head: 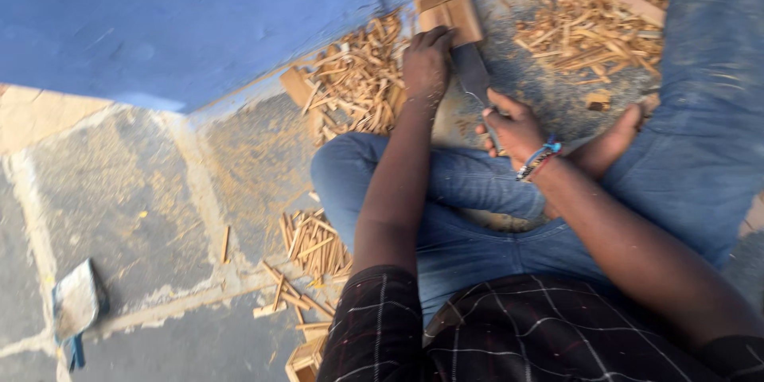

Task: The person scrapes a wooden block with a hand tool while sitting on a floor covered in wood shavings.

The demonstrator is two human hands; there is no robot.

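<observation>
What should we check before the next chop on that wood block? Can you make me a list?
1. Left hand steadying the wood block: ok, it rests on the block's near edge.
2. Right hand gripping the blade: ok.
3. Left fingers away from the blade: not ok, they sit right beside it.
4. Bare foot away from the blade: cannot tell.
5. Wood chips around the block: not ok, piled close.
</observation>
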